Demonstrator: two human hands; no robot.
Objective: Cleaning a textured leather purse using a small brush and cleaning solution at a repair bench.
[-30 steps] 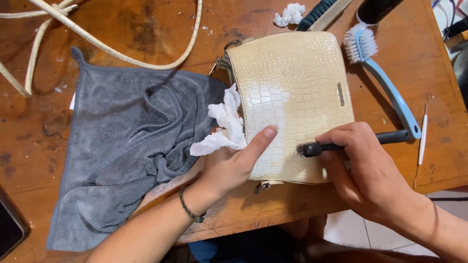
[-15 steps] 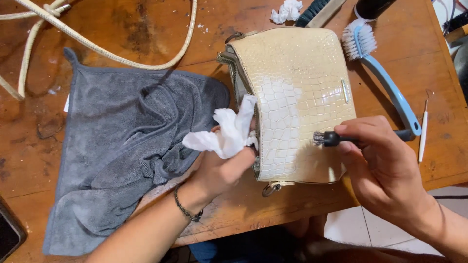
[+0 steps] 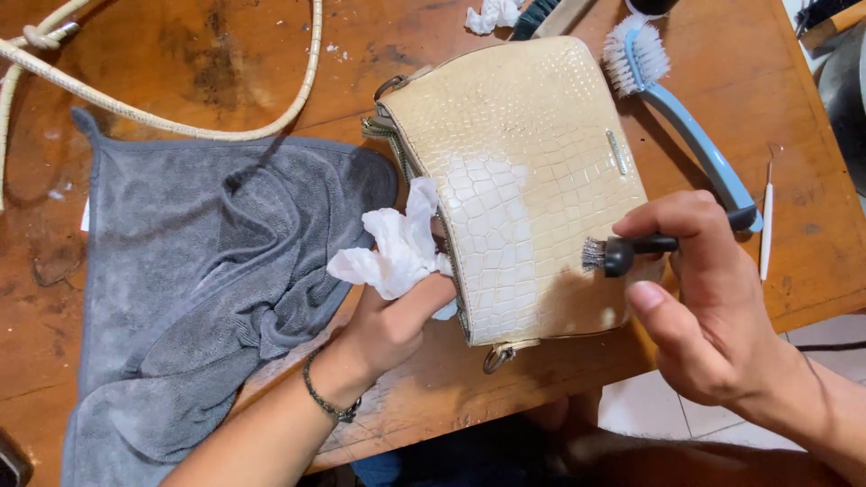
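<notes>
- cream handbag with a scale-pattern skin lies flat on the wooden table, near the front edge; a paler patch runs down its middle.
- left hand is clenched on a crumpled white tissue, pressed against the bag's left side; the fingertips are hidden behind the tissue and the bag edge.
- right hand pinches a small black brush; its bristle head sits on the bag's lower right part. most of the handle is buried in the fist, so its length is hard to judge.
- grey cloth lies rumpled just left of the bag, its lower end cut off by the frame.
- cream strap loops across the upper left, running out of view.
- blue scrub brush lies right of the bag, its handle end hidden behind the right hand's fingers.
- thin white stick lies near the table's right edge.
- second tissue wad and a dark brush at the top edge are cut off.
- metal ring shows at the bag's bottom corner.
</notes>
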